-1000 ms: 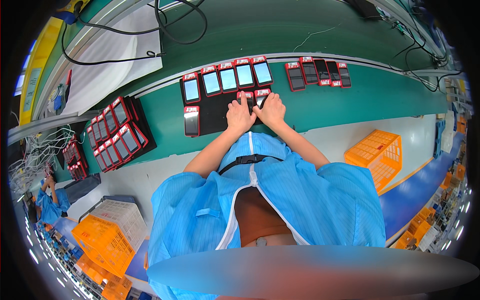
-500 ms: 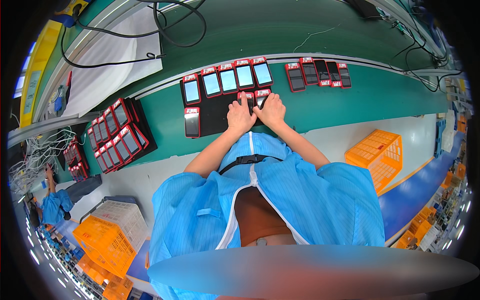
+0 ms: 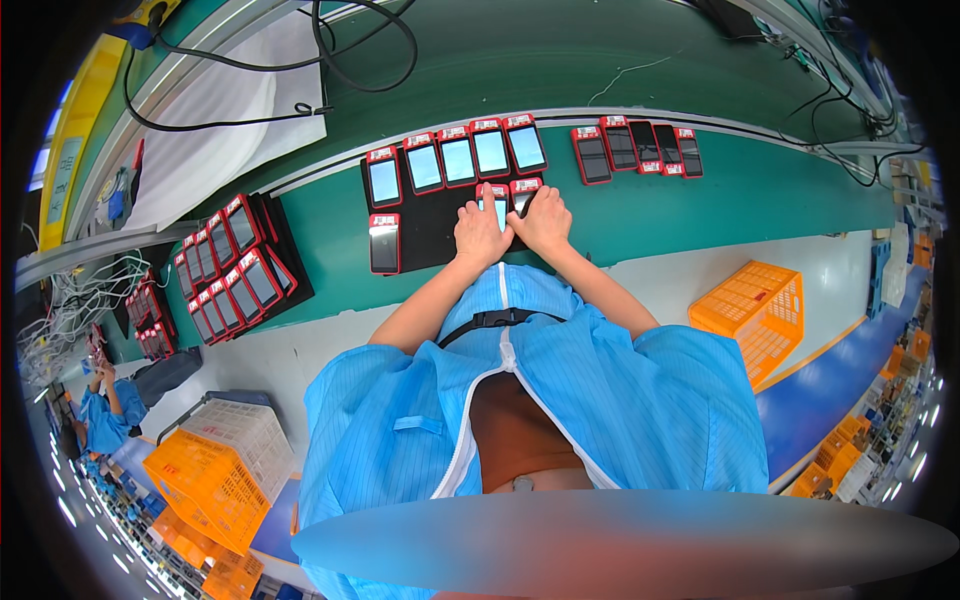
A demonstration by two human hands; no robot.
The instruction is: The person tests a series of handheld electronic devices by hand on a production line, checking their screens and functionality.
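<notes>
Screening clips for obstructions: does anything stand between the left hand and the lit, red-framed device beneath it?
Nothing visible does: the left hand lies right over the red-framed device, partly covering it.

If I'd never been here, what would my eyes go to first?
Probably the five glowing screens in a row along the far edge of the black mat. Just nearer, the left hand is over another lit device, with the right hand close beside it. A bright orange crate might catch you next, off to the right.
</notes>
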